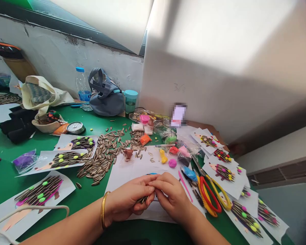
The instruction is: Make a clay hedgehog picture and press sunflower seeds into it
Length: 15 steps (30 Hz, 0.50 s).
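My left hand [129, 197], with a gold bangle [103, 211] at the wrist, is curled around a few striped sunflower seeds [142, 199]. The fingertips of my right hand [172, 195] are pinched together against the left thumb and fingers; what they hold, if anything, is hidden. Both hands are over a white sheet of paper [122, 173], where part of a blue shape shows behind them. On that sheet lie a brown clay lump [128, 154], a yellow clay piece [163, 156] and a round magenta clay piece [172, 163].
A heap of sunflower seeds [102, 156] spreads left of the sheet. Scissors [210, 194] with red and yellow handles lie at right, near a pink tool [185, 185]. Seed-covered hedgehog pictures [40, 195] flank both sides. A bottle [83, 90], bag [105, 97] and cup [131, 102] stand behind.
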### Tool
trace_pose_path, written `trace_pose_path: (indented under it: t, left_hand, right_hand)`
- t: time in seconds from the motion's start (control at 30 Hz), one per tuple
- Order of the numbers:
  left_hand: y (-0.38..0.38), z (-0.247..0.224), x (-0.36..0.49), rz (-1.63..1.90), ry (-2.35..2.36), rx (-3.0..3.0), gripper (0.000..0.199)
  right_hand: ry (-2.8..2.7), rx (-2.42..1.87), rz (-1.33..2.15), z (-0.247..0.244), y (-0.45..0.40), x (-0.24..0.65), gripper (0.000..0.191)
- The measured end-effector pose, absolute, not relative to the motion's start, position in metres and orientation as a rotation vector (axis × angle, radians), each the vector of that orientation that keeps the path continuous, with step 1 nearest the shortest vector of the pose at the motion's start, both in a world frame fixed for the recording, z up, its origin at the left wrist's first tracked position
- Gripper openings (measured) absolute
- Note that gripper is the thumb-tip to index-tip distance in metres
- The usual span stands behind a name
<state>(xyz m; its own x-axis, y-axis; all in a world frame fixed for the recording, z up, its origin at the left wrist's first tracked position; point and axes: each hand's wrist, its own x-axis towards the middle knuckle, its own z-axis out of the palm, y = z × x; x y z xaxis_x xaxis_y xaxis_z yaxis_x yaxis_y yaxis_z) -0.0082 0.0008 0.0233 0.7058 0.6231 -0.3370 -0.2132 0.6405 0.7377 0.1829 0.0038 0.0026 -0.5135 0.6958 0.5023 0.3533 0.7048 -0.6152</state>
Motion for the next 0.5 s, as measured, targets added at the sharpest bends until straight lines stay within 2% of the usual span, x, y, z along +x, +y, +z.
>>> trace_pose_path:
  t: [0.2,0.4,0.5]
  left_hand:
    - [0.001,0.018,-0.009,0.517,0.617,0.733,0.043]
    - [0.007,0.014,-0.01,0.605,0.713,0.709,0.025]
    - [0.009,0.013,-0.011,0.627,0.756,0.756,0.027]
  right_hand:
    - [-2.11,-0.807,0.632,0.005,0.004,0.182,0.018]
    - [-1.964,-0.946,0.498,0.006,0.004,0.183,0.014]
    - [-1.939,-0.952,0.487,0.007,0.004,0.185,0.015]
